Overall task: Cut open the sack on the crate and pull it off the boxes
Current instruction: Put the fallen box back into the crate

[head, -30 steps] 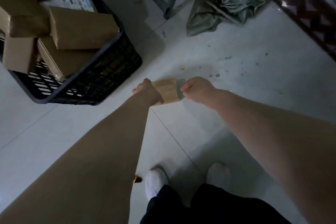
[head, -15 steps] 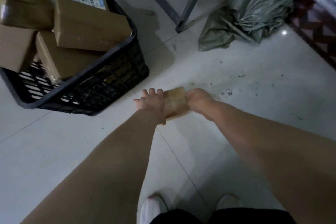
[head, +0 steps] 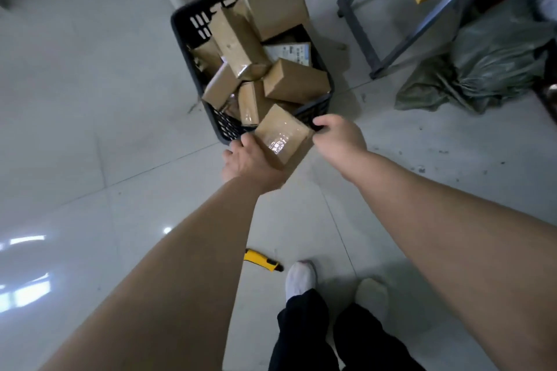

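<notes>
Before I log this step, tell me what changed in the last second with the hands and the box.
The small cardboard box, earlier low over the floor, has been carried to the near rim of the black crate. The left hand still grips it from below; the right hand sits at its right corner, grip unclear. Unchanged: green sack crumpled on the floor, yellow utility knife by the feet.

Matt brown card, creased at the edges, on the heaped brown cardboard boxes point(head: 297, 84). Glossy clear tape, wrinkled and catching light, across the small brown cardboard box point(head: 280, 132). Hard dull plastic in the black slotted crate point(head: 184, 24). Crumpled grey-green plastic-looking sack point(head: 494, 69) (faint sheen on the folds). Polished pale floor tiles point(head: 90, 93), mirror-bright. Smooth plastic on the yellow utility knife point(head: 260, 263); matt grey metal frame point(head: 358, 33); soft white cloth socks point(head: 300, 278).
</notes>
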